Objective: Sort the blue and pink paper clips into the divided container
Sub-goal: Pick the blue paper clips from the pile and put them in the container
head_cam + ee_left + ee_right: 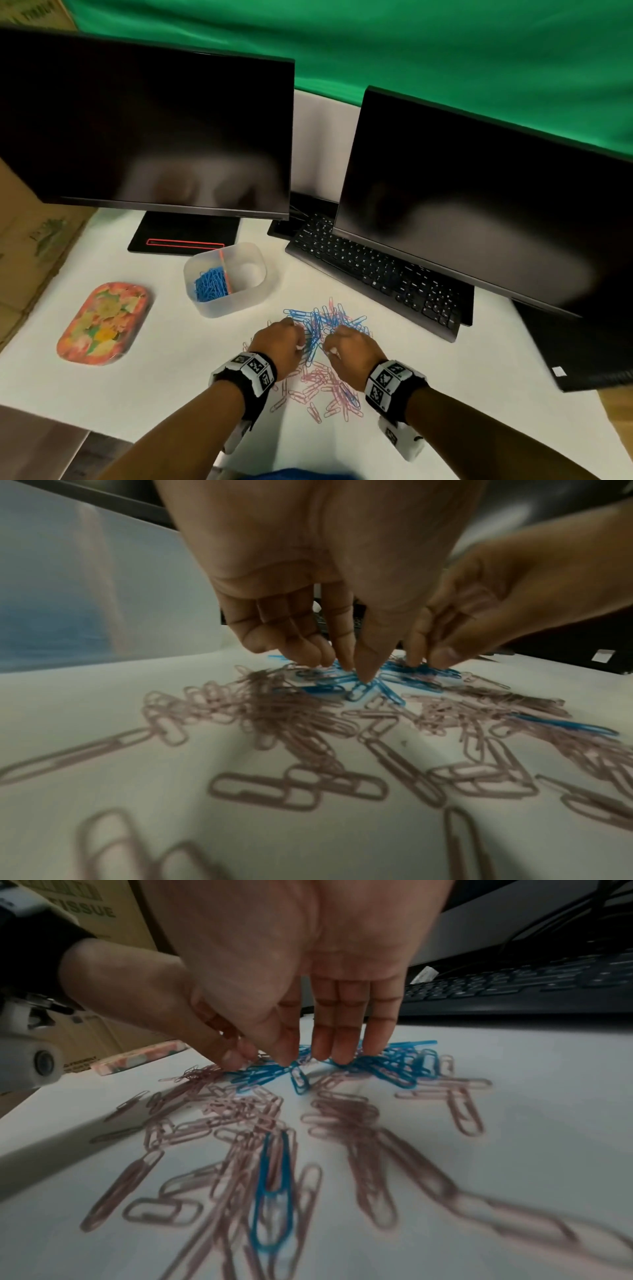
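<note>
Blue paper clips (318, 323): heaped on table between both grips. Left hand (279, 339) and right hand (352, 346) pinching into them. Divided container (255, 291): beyond left grip, nearer it.

The camera on my head looks forward and down over the white table (164, 383), taking in both monitors, the keyboard (373, 270) and my two forearms. The one under my left wrist sits low, just above the tabletop, looking along my left hand (308, 569) toward the heap of paper clips (342, 696). The right wrist camera is as low and close, facing past my right hand (308, 961). All three share that clip heap, and each wrist view catches the other hand.
</note>
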